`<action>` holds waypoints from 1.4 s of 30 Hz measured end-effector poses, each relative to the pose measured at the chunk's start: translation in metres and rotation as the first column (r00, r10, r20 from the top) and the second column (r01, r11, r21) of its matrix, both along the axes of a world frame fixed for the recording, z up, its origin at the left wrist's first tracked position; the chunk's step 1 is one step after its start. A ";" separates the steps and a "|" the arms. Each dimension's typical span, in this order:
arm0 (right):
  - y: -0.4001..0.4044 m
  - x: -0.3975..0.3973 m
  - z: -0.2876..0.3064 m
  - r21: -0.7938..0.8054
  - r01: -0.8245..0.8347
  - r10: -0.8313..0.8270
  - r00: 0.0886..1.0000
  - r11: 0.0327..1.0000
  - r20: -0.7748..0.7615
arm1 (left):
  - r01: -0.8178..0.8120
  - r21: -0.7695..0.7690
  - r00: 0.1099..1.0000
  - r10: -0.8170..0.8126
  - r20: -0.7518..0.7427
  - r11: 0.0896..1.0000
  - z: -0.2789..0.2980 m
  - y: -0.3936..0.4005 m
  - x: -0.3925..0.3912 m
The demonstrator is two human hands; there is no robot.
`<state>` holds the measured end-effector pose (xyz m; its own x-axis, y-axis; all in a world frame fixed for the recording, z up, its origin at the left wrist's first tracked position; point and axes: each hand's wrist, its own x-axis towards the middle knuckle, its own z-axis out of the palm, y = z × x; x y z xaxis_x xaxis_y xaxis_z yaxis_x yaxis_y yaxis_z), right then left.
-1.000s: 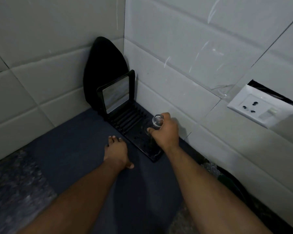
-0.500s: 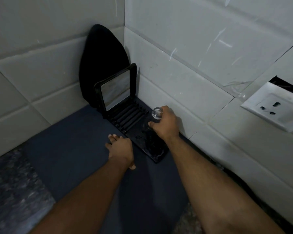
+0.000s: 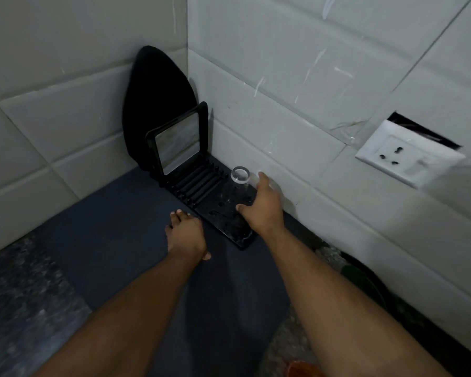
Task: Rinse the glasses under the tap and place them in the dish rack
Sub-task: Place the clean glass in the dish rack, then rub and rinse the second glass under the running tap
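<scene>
One glass [image 3: 235, 190], clear, standing in the near half of the rack [image 3: 201, 190], apparently upside down, with its round end up. One rack only: black, flat, ribbed, lying along the right wall in the corner of the counter, on one dark mat [image 3: 114, 240]. One framed mirror [image 3: 178, 142] propped upright at the far end of the rack; behind it one black rounded board [image 3: 158, 88] leaning into the tiled corner.

Two bare hands in view. Right hand [image 3: 263, 206] just beside the glass on its right, fingers spread and loose, thumb low near the rack's surface, forefinger up by the wall; opened, gripping nothing, with a gap visible between palm and glass. Left hand [image 3: 186, 235] palm down on the mat, just left of the rack's near edge, fingers flat and together, thumb tucked back toward the wrist; holding nothing.

One white socket [image 3: 408, 157] on the right wall, well apart from the rack, three pin holes showing, dark gap in the tile behind it. Speckled stone counter [image 3: 19, 295] showing left of the mat.
</scene>
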<state>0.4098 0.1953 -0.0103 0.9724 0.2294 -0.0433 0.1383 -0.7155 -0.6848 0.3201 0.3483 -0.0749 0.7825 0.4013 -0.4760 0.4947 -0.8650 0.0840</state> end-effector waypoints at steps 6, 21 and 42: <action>-0.044 -0.065 0.029 0.049 -0.037 0.037 0.999 0.998 0.008 | 0.132 0.130 0.966 -0.157 0.206 0.983 0.012 -0.038 -0.047; -0.193 -0.248 0.063 0.031 -0.049 0.049 0.999 0.998 0.013 | 0.160 -0.186 0.953 -0.103 0.284 0.970 0.068 -0.179 -0.220; -0.385 -0.331 0.017 -0.038 0.251 -0.254 0.961 0.967 -0.108 | 0.554 -0.158 0.818 -0.499 0.287 0.817 0.042 -0.380 -0.268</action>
<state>0.0791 -0.1902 0.0065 0.9873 -0.0251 -0.1567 -0.1247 -0.7335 -0.6682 0.0519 -0.0317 -0.0325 0.9362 -0.2002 -0.2887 -0.0882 -0.9294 0.3584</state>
